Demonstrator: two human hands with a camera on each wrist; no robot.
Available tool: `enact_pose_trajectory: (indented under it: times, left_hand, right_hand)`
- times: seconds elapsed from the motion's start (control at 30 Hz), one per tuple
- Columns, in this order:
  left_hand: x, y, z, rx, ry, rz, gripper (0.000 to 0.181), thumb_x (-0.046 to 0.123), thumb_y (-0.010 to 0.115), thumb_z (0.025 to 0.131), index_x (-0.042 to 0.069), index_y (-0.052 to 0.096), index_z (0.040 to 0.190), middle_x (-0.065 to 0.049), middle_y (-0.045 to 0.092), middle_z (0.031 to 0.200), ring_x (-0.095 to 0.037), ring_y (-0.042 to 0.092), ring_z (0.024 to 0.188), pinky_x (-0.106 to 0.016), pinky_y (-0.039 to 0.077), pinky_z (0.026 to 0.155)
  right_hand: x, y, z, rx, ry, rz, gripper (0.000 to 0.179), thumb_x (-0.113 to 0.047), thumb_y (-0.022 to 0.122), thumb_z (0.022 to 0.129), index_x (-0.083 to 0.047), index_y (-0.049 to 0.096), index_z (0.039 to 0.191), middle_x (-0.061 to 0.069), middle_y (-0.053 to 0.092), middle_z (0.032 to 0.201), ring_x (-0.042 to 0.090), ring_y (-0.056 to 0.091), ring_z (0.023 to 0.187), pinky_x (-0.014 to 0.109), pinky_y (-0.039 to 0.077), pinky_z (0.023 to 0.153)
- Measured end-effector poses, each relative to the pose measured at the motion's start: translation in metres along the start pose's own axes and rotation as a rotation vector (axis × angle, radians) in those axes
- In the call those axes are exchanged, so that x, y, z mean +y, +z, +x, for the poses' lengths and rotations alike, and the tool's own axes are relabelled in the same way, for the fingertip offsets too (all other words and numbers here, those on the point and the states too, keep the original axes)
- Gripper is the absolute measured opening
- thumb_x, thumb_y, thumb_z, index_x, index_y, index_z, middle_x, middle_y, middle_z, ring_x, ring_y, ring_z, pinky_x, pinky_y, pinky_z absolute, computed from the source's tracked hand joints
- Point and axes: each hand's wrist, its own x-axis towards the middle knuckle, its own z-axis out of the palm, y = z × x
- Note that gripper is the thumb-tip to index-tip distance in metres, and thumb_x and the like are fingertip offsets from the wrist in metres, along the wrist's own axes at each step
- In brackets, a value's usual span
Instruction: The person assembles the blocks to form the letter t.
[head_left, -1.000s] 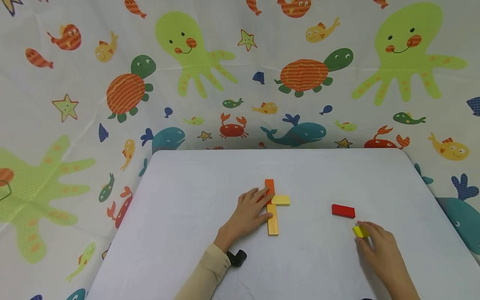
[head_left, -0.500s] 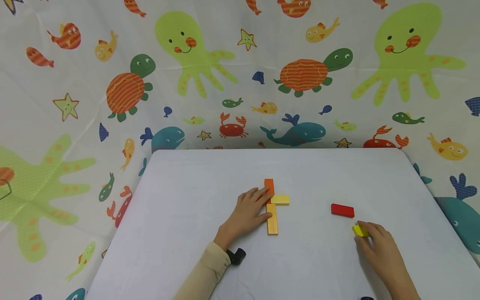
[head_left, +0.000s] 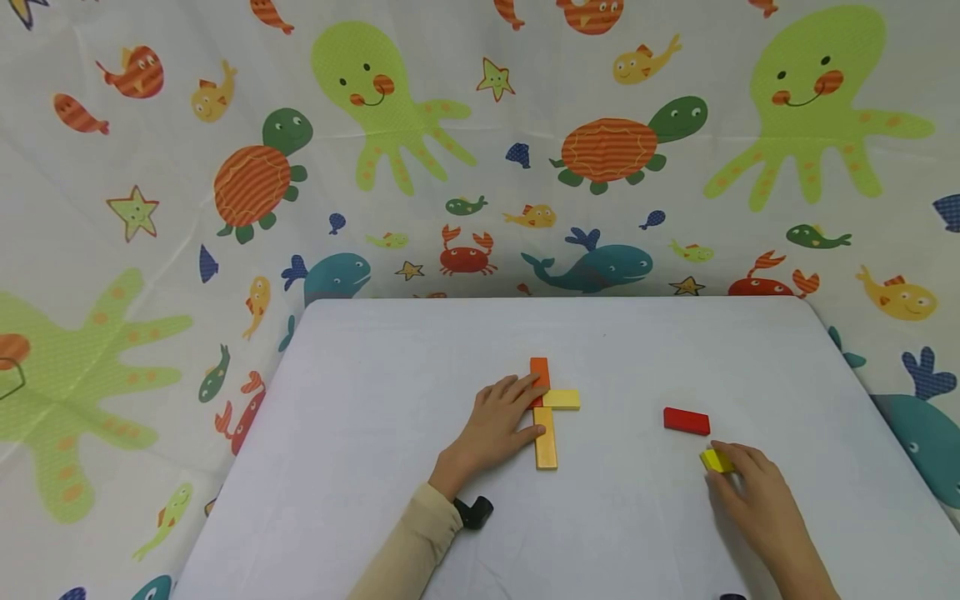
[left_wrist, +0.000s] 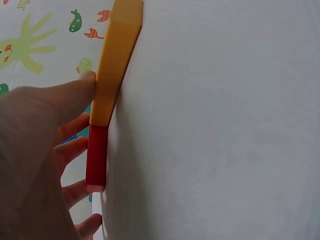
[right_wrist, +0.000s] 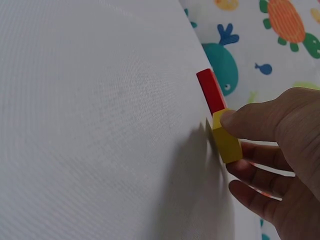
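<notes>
Pinching small yellow block [head_left: 715, 460], right hand [head_left: 753, 498]; flat red slab [head_left: 686, 421] beside.

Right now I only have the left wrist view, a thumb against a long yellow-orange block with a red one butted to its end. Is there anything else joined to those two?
Observer: Yes, a short yellow block lies crosswise, touching them where the orange-red block meets the long yellow-orange block.
Operator: What's my other hand doing?
Observer: The right hand pinches a small yellow block, over to the right on the white table.
Operator: Any loose pieces left?
Observer: One red block lies flat just beyond the small yellow one; no hand touches it.
</notes>
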Motion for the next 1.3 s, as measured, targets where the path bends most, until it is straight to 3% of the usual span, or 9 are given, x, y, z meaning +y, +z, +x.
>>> enact_pose_trajectory:
  times: [0.4, 0.63, 0.9, 1.3]
  left_hand:
    - [0.0, 0.0, -0.001, 0.008, 0.003, -0.01, 0.066, 0.052, 0.059, 0.103, 0.031, 0.037, 0.162, 0.004, 0.028, 0.173, -0.03, 0.028, 0.158, -0.058, 0.029, 0.123]
    - [-0.001, 0.001, -0.001, 0.009, 0.01, -0.011, 0.066, 0.052, 0.058, 0.103, 0.03, 0.037, 0.162, 0.004, 0.028, 0.173, -0.03, 0.027, 0.159, -0.058, 0.028, 0.123]
    - [-0.002, 0.0, 0.0, 0.01, 0.013, -0.015, 0.065, 0.052, 0.058, 0.103, 0.03, 0.038, 0.161, 0.004, 0.029, 0.173, -0.03, 0.028, 0.158, -0.058, 0.029, 0.123]
    - [-0.003, 0.002, 0.0, 0.013, 0.019, -0.024, 0.065, 0.052, 0.058, 0.104, 0.03, 0.039, 0.161, 0.004, 0.028, 0.173, -0.03, 0.028, 0.158, -0.058, 0.028, 0.123]
  right_hand:
    - [-0.007, 0.002, 0.0, 0.009, -0.006, 0.015, 0.049, -0.005, 0.075, 0.091, 0.004, 0.06, 0.137, 0.034, 0.054, 0.135, 0.054, 0.049, 0.122, 0.073, 0.045, 0.101]
    - [-0.009, 0.004, -0.002, 0.058, -0.061, 0.03, 0.047, -0.001, 0.075, 0.089, 0.005, 0.062, 0.133, 0.034, 0.057, 0.131, 0.052, 0.053, 0.118, 0.072, 0.046, 0.098]
    - [-0.015, 0.007, -0.001, 0.038, -0.05, 0.028, 0.049, -0.002, 0.075, 0.09, 0.004, 0.061, 0.136, 0.033, 0.056, 0.133, 0.051, 0.052, 0.12, 0.071, 0.048, 0.099]
    - [-0.026, 0.012, 0.0, 0.064, -0.103, 0.069, 0.048, -0.002, 0.077, 0.089, 0.003, 0.063, 0.134, 0.031, 0.06, 0.13, 0.049, 0.056, 0.118, 0.07, 0.047, 0.099]
